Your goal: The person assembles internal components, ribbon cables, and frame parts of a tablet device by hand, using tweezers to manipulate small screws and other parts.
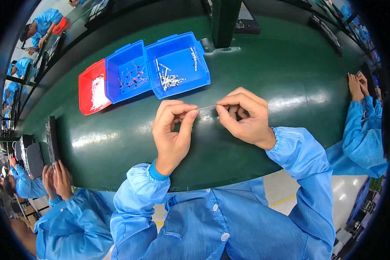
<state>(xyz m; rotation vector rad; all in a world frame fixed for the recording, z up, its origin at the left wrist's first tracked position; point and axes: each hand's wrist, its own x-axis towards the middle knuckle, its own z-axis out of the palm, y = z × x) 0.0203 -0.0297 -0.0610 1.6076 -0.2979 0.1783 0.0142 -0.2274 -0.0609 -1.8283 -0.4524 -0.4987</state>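
Observation:
A thin wire [207, 107] is stretched nearly level between my two hands above the green table. My left hand [172, 130] pinches one end between thumb and forefinger. The other end is in the thumb-and-forefinger pinch of my right hand [245, 113]. Both ends of the wire are hidden by the fingertips. Beyond my hands stand three joined bins. The blue bin [195, 41] nearest my hands holds small white-and-black strips, the middle blue bin [117, 60] holds thin wires with dark ends, and the red bin [84, 86] holds a pile of small white pieces.
The green table [286, 82] curves around me. A dark post [225, 26] rises at its far side. Flat dark devices [52, 138] lie at the left and far right. Co-workers' hands are at the left [58, 180] and right [357, 84] edges.

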